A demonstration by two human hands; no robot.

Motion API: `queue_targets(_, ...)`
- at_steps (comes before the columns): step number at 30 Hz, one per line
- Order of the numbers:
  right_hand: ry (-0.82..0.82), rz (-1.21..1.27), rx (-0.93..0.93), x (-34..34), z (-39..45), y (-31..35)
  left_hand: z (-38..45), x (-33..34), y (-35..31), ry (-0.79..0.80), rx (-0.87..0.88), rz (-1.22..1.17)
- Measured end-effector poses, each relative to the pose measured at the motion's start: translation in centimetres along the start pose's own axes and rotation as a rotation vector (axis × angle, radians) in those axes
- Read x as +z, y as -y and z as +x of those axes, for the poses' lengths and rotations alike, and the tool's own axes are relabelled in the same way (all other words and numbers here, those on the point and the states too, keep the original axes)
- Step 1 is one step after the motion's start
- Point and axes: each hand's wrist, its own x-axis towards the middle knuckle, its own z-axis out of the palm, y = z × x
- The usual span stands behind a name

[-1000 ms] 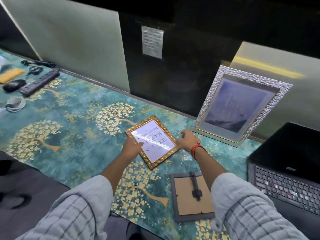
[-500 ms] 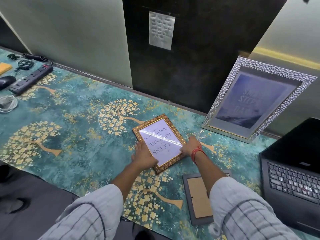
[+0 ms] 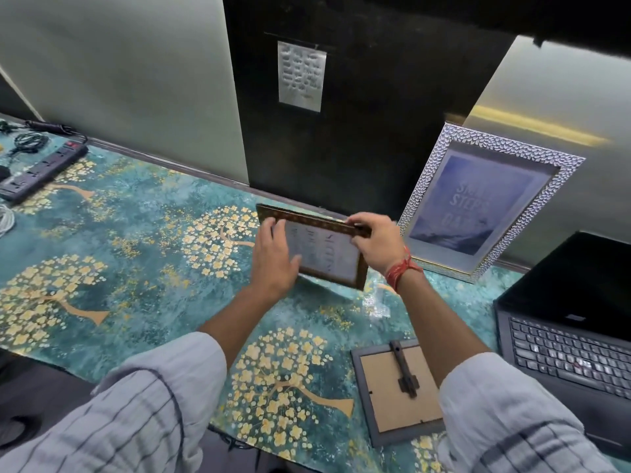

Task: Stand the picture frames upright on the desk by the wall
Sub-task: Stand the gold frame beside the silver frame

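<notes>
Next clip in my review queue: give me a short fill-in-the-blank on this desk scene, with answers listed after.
1. The small gold-bordered picture frame is gripped by ____ hands, the left hand and the right hand.
2. The large silver textured picture frame leans against the ____.
3. The grey frame with a cardboard backing lies face ____ on the teal floral desk cover.
4. An open black ____ sits at the desk's right end.

Answers: both; wall; down; laptop
</notes>
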Motion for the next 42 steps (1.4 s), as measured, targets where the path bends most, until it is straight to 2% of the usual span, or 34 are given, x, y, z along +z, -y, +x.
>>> queue_targets(4,0.002,-0.214,-0.306,-2.6,1.1,4.3,1.1,-1.3,-1.3,-0.199,0.254,0.112)
queue_targets(6,0.050,-0.300,-0.401,-3.0,1.4,5.9,1.7,-1.3,-1.4,-0.110,0.320,-0.022)
queue_targets(9,0.129,-0.366,-0.479,-2.2,1.7,6.7,2.0,-1.0,-1.9,0.147,0.192,-0.385)
queue_targets(11,0.078,-0.414,-0.467,-1.3,1.7,6.2,2.1,-0.5,-1.8,0.130,0.104,-0.492)
queue_targets(14,-0.252,-0.510,-0.326,-0.5,0.7,4.4,2.0,0.0,-1.1,0.083,-0.029,-0.657)
queue_targets(16,-0.451,-0.433,-0.087,-0.2,-0.3,2.5,2.1,0.2,-0.6,0.092,-0.149,-0.789)
queue_targets(17,-0.468,-0.328,0.060,0.0,-0.6,1.5,2.3,0.2,-0.4,0.083,-0.185,-0.817)
queue_targets(19,-0.349,-0.068,0.346,0.8,-0.9,-0.6,3.3,0.3,-0.3,0.057,-0.204,-0.851)
queue_targets(21,-0.185,0.078,0.474,1.9,-0.5,-2.5,4.9,0.9,-0.8,0.066,-0.182,-0.892)
queue_targets(22,-0.149,0.091,0.495,2.2,-0.6,-3.1,5.4,1.2,-1.1,0.085,-0.169,-0.911)
queue_targets(25,-0.207,0.080,0.514,3.0,0.7,-4.7,7.7,3.3,-1.6,0.118,-0.115,-0.915)
queue_targets(28,-0.313,0.040,0.514,3.1,3.0,-6.1,10.4,5.3,-1.8,0.082,-0.031,-0.890)
queue_targets(33,-0.369,-0.006,0.558,3.7,5.7,-6.9,13.1,7.7,-1.6,0.014,0.020,-0.868)
queue_targets(37,-0.334,0.013,0.558,4.1,6.1,-7.8,13.9,9.1,-1.2,0.016,0.033,-0.848)
queue_targets(42,-0.198,0.134,0.512,4.7,5.9,-8.1,15.0,9.8,-1.7,0.041,0.036,-0.816)
